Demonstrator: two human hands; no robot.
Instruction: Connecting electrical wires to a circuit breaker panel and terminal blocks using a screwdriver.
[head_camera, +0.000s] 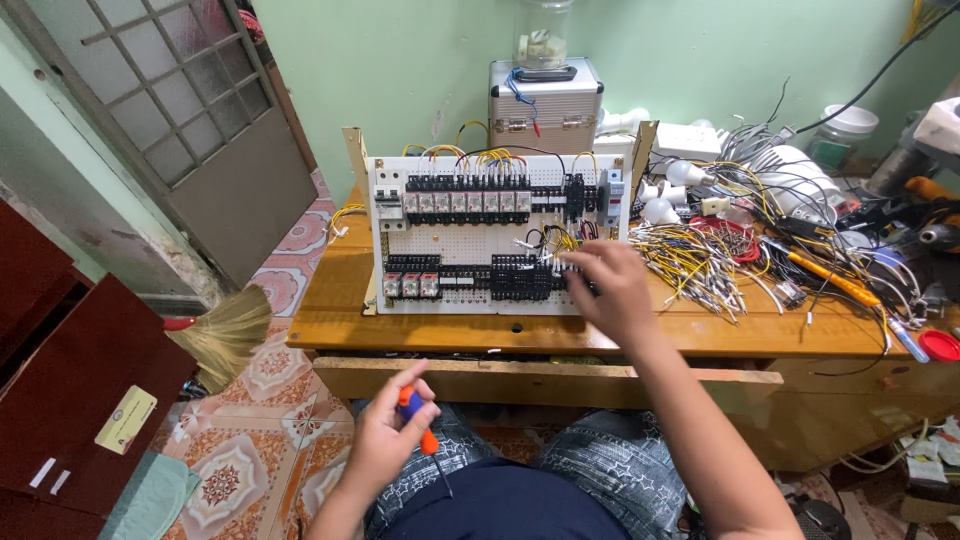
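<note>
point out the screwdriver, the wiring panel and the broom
screwdriver (415, 418): head view, on its orange and blue handle
wiring panel (470, 240): head view, on the bare white perforated board
broom (232, 332): head view, on the straw bristles

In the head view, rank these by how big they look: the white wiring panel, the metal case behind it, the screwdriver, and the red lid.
1. Wiring panel
2. Metal case
3. Screwdriver, in the left hand; it is nearer the camera, so its rank is unsure
4. Red lid, cut off by the frame edge

Yellowish label (126, 420) on red-brown cabinet (70, 400)
</note>
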